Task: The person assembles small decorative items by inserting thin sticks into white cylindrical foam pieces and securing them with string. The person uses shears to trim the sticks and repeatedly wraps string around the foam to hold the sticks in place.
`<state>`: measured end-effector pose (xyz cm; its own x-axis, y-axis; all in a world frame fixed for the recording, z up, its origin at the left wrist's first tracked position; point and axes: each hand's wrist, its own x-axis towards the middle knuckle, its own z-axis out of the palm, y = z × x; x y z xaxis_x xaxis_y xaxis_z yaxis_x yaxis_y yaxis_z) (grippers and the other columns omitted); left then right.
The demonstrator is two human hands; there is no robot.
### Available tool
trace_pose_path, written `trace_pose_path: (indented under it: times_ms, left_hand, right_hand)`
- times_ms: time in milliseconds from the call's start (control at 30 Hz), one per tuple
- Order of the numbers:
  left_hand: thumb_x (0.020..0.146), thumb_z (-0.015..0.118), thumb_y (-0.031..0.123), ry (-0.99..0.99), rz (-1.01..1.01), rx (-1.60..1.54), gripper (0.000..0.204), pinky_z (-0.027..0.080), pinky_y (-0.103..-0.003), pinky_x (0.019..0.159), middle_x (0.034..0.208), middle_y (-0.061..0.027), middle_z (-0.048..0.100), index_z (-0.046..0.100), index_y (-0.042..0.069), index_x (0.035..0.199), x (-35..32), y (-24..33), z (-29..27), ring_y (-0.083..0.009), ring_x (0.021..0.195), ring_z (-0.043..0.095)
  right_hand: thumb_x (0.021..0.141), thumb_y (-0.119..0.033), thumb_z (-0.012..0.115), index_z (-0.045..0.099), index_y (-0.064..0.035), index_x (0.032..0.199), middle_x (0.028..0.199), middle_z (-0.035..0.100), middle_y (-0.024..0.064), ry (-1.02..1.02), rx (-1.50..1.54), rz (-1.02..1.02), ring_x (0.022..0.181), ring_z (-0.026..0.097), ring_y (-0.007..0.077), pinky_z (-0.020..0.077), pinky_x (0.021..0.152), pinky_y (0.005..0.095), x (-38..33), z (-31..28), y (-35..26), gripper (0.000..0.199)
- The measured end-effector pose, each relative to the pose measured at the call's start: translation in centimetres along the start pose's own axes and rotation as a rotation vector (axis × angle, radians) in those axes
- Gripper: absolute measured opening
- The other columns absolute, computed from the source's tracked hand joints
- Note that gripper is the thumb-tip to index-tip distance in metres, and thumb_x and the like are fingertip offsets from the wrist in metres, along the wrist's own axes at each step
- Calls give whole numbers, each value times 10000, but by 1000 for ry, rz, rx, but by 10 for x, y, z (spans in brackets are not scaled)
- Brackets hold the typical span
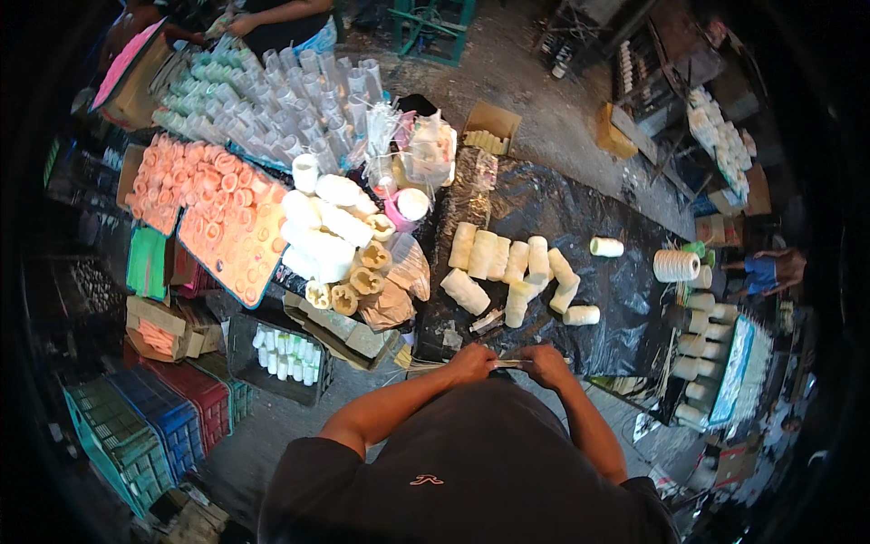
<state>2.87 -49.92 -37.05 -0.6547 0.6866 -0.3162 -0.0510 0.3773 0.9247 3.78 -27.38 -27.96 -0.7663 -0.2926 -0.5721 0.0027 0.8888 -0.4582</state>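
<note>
My left hand (473,361) and my right hand (546,365) are close together at the near edge of a table covered with black plastic sheet (625,313). Both sets of fingers are closed on a bundle of thin pale strands (512,364), which stretches between them and pokes out past the left hand. Too little of the strands shows to tell their exact kind. Just beyond my hands lie several cream, candle-like cylinders (465,292), some leaning on others. One cylinder (606,247) lies apart, farther right.
A spool of cream twine (676,266) stands at the right. To the left are white cylinders (326,249), clear tubes (317,91) and an orange tray of rings (231,240). Stacked crates (136,426) stand at lower left. Another person's arm (281,13) shows at the top.
</note>
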Motion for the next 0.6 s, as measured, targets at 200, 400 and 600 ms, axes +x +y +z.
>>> trace_pose_path:
  times_ms: [200, 400, 600]
  left_hand:
    - [921, 634, 208, -55, -28, 125, 205, 497, -494, 742, 882, -206, 688, 721, 28, 969, 5, 14, 10, -400, 845, 663]
    - [937, 609, 263, -50, -71, 204, 246, 506, -510, 784, 902, -190, 687, 712, 41, 964, 3, 14, 16, -407, 879, 653]
    - [933, 604, 281, 341, -183, 219, 275, 506, -493, 802, 952, -167, 687, 714, 36, 988, -43, -6, -3, -385, 931, 648]
  right_hand:
    - [854, -288, 696, 709, -63, 913, 815, 667, 192, 29, 39, 20, 810, 639, 412, 485, 719, 509, -9, 28, 36, 233]
    - [839, -340, 735, 701, -47, 920, 844, 662, 205, 50, 27, -21, 834, 636, 418, 490, 742, 502, -8, 39, 51, 306]
    - [791, -353, 780, 629, -41, 1173, 1034, 650, 178, 261, -69, -320, 1006, 608, 367, 484, 880, 492, 32, 11, 15, 516]
